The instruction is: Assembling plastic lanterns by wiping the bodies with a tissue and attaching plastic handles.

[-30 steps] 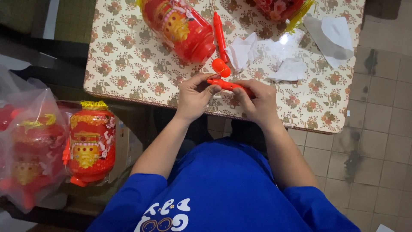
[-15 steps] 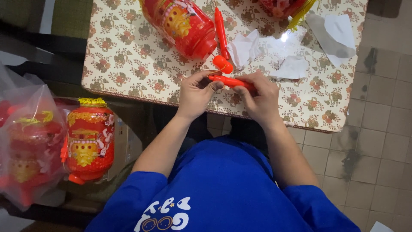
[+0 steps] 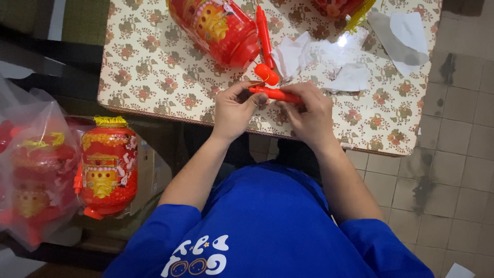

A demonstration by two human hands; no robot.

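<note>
Both my hands meet over the near edge of a floral-cloth table (image 3: 154, 87). My right hand (image 3: 309, 116) grips a short red plastic stick (image 3: 275, 94), held roughly level. My left hand (image 3: 232, 109) pinches the stick's left end, where a thin gold-coloured bit shows. Just beyond my fingers lie a small red plastic ball piece (image 3: 266, 73) and a longer red rod (image 3: 264, 31). A large red and gold lantern (image 3: 216, 28) lies on its side at the table's far middle.
Crumpled white paper and plastic wrap (image 3: 329, 62) lie right of the lantern. Another lantern (image 3: 339, 7) peeks in at the top edge. On the left, below the table, stands a red and gold lantern (image 3: 107, 167) beside bagged lanterns (image 3: 31, 175). Tiled floor (image 3: 453, 154) lies to the right.
The view has shifted slightly. My hands stay together on the red stick, with small finger movements at its left end.
</note>
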